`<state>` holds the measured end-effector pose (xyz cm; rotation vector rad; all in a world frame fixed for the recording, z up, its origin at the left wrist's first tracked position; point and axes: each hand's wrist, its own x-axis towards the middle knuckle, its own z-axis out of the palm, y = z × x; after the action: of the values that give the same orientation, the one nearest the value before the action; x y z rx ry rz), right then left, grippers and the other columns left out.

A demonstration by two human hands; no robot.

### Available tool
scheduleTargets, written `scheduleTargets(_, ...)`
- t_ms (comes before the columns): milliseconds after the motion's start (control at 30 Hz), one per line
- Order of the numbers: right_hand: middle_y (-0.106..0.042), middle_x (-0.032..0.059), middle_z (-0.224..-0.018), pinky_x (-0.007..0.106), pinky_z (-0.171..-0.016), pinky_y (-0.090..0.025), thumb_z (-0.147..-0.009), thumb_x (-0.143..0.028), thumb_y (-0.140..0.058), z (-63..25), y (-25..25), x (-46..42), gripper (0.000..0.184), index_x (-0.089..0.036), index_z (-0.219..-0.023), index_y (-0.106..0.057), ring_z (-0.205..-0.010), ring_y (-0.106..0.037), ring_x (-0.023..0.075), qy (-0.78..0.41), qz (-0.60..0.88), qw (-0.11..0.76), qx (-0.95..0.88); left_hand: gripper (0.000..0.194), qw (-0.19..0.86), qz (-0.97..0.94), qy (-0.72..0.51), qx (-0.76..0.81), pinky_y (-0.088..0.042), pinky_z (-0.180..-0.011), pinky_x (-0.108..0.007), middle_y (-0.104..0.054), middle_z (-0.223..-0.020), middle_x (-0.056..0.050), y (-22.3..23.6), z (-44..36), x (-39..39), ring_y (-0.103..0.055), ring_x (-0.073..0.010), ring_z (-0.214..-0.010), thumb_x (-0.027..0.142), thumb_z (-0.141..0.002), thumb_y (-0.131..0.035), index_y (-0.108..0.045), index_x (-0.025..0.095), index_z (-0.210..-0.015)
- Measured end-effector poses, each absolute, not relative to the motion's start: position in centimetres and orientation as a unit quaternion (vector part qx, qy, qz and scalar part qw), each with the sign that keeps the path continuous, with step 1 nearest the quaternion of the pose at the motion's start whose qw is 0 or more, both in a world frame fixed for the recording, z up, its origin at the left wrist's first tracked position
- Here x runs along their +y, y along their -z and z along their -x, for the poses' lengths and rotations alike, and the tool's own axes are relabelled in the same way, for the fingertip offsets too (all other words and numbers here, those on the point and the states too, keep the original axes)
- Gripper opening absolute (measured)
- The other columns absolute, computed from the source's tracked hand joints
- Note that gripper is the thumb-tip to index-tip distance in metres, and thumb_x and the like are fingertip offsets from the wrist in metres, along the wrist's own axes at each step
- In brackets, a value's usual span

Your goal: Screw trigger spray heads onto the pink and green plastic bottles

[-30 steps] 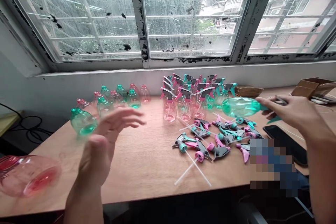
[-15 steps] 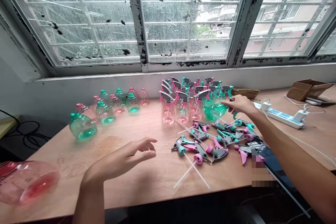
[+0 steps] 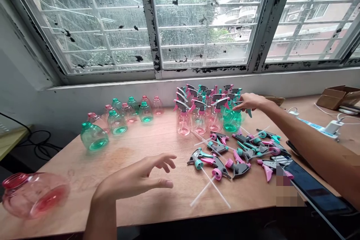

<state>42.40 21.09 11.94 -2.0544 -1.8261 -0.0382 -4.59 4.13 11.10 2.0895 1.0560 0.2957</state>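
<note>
My right hand (image 3: pixel 249 102) is closed around the top of a green spray bottle (image 3: pixel 232 122), which stands upright at the front right of a packed group of spray bottles (image 3: pixel 200 123) with pink, teal and grey trigger heads. My fingers partly hide its head. Over the middle of the table, my left hand (image 3: pixel 146 176) is open and holds nothing, thumb and fingers apart. To its right lies a loose pile of trigger spray heads (image 3: pixel 239 167), some with white dip tubes sticking out.
Open-necked green and pink bottles (image 3: pixel 117 123) stand at the back left. A pink bottle (image 3: pixel 47 195) lies on its side at the front left. On the right are a dark phone-like slab (image 3: pixel 317 187), a power strip (image 3: pixel 333 127) and a cardboard box (image 3: pixel 337 96).
My right hand has brought the green spray bottle from tilted to upright beside the group. My left hand's fingers have spread wider. The view has shifted slightly.
</note>
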Motion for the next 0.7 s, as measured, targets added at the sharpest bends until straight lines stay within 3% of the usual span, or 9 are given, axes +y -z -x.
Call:
scheduleTargets(100,-0.072,0.0049,-0.106,0.035,-0.072,-0.061,-0.100,-0.038,-0.062,-42.8,-12.3,20.2,0.028,-0.014,-0.114,-0.067,-0.080,-0.073,0.0184,-0.044,0.731,0.119,-0.671,0.057,0.381,-0.822,-0.124,0.404,-0.054,-0.098,-0.037,-0.072,-0.127,-0.005,-11.0,4.4,4.3,-0.066,-0.0281,-0.118,0.046,-0.084,-0.075,-0.059,0.036,-0.138)
scheduleTargets(200,-0.071,0.0060,-0.111,0.039,-0.080,-0.061,-0.101,-0.034,-0.061,-42.5,-12.6,19.8,0.023,-0.016,-0.113,-0.068,-0.092,-0.072,0.0222,-0.028,0.743,0.077,-0.664,0.063,0.391,-0.825,-0.125,0.388,-0.053,-0.099,-0.038,-0.072,-0.126,-0.006,-10.8,4.0,4.4,-0.066,-0.0287,-0.116,0.043,-0.079,-0.081,-0.059,0.036,-0.138)
scheduleTargets(400,-0.068,0.0096,-0.124,0.047,-0.088,-0.058,-0.098,-0.036,-0.065,-40.5,-12.2,20.4,0.031,-0.017,-0.123,-0.064,-0.104,-0.069,0.0267,0.048,0.775,0.074,-0.625,0.071,0.402,-0.821,-0.066,0.400,-0.049,-0.105,-0.038,-0.066,-0.136,-0.006,-10.8,3.1,4.6,-0.061,-0.0278,-0.123,0.047,-0.080,-0.080,-0.052,0.033,-0.144)
scheduleTargets(600,-0.069,0.0107,-0.120,0.047,-0.087,-0.056,-0.098,-0.046,-0.061,-40.1,-12.1,19.5,0.042,-0.017,-0.129,-0.059,-0.102,-0.069,0.0272,0.084,0.774,0.090,-0.622,0.063,0.390,-0.812,-0.055,0.430,-0.048,-0.105,-0.037,-0.065,-0.138,-0.004,-10.6,3.2,4.9,-0.060,-0.0264,-0.125,0.050,-0.087,-0.072,-0.051,0.034,-0.145)
scheduleTargets(700,-0.074,0.0177,-0.109,0.043,-0.078,-0.051,-0.097,-0.050,-0.061,-40.0,-12.0,18.4,0.052,-0.011,-0.131,-0.058,-0.099,-0.069,0.0320,0.094,0.765,0.097,-0.630,0.058,0.370,-0.809,-0.071,0.451,-0.049,-0.102,-0.036,-0.066,-0.137,-0.004,-10.3,3.5,5.1,-0.062,-0.0257,-0.124,0.052,-0.090,-0.067,-0.051,0.035,-0.144)
